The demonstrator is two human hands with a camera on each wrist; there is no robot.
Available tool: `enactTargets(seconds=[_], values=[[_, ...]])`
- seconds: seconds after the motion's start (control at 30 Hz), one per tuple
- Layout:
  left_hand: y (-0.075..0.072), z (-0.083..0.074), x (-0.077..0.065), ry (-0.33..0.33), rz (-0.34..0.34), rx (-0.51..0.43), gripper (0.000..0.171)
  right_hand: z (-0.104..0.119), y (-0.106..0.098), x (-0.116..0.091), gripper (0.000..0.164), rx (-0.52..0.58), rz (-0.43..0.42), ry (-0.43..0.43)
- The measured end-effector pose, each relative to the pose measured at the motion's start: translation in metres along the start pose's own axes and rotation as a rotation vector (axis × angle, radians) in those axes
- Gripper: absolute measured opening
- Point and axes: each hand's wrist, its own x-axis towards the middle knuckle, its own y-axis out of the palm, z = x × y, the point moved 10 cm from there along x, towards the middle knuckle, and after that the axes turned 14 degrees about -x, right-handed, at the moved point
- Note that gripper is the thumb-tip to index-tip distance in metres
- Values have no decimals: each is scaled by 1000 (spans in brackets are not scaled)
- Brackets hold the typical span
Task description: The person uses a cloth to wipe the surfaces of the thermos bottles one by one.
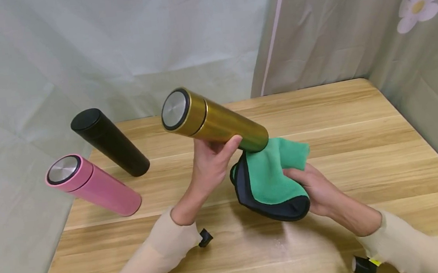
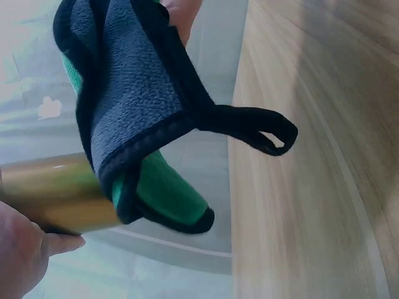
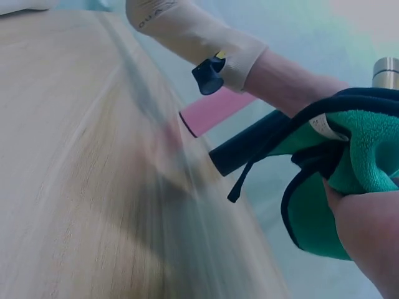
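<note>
My left hand [image 1: 212, 161] grips a gold thermos flask [image 1: 221, 121] around its body, above the table. The flask is tilted, its silver-topped lid up to the left and its base down to the right. A green and dark-grey cleaning cloth [image 1: 272, 175] with black edging hangs from my right hand [image 1: 315, 186], which grips it partly hidden behind the folds. In the head view the cloth's upper part meets the flask's base. The left wrist view shows the cloth's grey side [image 2: 137, 87] and a black hanging loop [image 2: 268, 128].
A pink thermos flask [image 1: 103, 189] and a black thermos flask [image 1: 115, 146] stand upright on the left of the wooden table [image 1: 383, 156]. Pale curtains [image 1: 193, 33] surround the table's back and sides. A small black camera [image 1: 364, 266] sits at the right wrist.
</note>
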Motion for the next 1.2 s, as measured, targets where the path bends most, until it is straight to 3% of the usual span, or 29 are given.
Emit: enactTargets(seconds=[0.2,0.4,0.6,0.83,1.2], values=[[-1,2,-2,-20,-16,16,47,2,-15,-7,19,-59,-152,53],[-3,5,-4,-56,-39,35,50,10,-24,-11,19,-78,-210,18],[-1,8,-7,-110,-25,63,54,21,-30,-3,23,-59,-233,-66],[1,11,-10,-152,-6,78,52,25,-38,10,27,-19,-253,-72],[-1,7,-14,-128,-28,48,51,17,-29,34,21,-13,-194,-41]])
